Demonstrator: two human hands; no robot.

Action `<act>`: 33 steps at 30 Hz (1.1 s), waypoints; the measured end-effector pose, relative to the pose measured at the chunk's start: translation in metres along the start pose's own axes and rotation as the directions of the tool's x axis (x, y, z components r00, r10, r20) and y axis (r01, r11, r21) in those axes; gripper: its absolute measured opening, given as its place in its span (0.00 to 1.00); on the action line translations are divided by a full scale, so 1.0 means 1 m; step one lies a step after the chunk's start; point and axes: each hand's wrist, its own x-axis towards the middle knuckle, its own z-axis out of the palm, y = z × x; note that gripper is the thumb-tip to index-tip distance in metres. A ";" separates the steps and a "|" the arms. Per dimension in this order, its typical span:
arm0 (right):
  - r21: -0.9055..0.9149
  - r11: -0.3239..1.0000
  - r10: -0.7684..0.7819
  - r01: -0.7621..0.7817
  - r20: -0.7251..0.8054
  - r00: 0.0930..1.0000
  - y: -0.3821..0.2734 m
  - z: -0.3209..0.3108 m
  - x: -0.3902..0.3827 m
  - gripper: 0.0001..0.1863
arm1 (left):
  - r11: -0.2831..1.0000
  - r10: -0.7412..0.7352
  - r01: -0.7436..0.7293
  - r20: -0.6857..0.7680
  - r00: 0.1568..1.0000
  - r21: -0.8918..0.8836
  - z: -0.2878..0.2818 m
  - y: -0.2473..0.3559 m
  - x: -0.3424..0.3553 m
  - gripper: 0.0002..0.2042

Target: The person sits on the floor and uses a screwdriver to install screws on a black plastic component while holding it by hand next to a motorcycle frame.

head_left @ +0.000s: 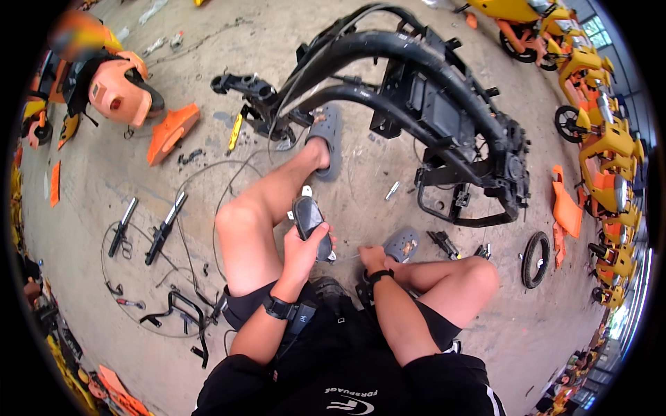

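Gripping a dark rounded unit, left hand at its lower end; probably light, rigid, best held by the edges; right hand curled, contents unclear

A motorbike workshop in a large hall: a stripped frame at one o'clock, loose fork tubes at nine, an orange panel at ten, a tyre past three, bikes lined up from one to four, bare concrete floor.
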 end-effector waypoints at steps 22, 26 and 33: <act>0.941 0.061 -0.360 0.333 -0.290 0.887 -0.027 -0.153 -0.284 0.14 | 0.995 -0.017 0.055 0.398 0.917 -0.085 -0.019 -0.006 -0.032 0.38; 0.925 0.042 -0.394 0.376 -0.331 0.858 -0.017 -0.147 -0.274 0.15 | 0.980 -0.055 0.149 0.534 0.843 -0.135 -0.005 -0.009 -0.052 0.37; 0.796 0.140 -0.499 0.589 -0.458 0.736 -0.027 -0.128 -0.274 0.13 | 0.947 -0.094 0.240 0.528 0.844 -0.215 -0.012 -0.006 -0.054 0.41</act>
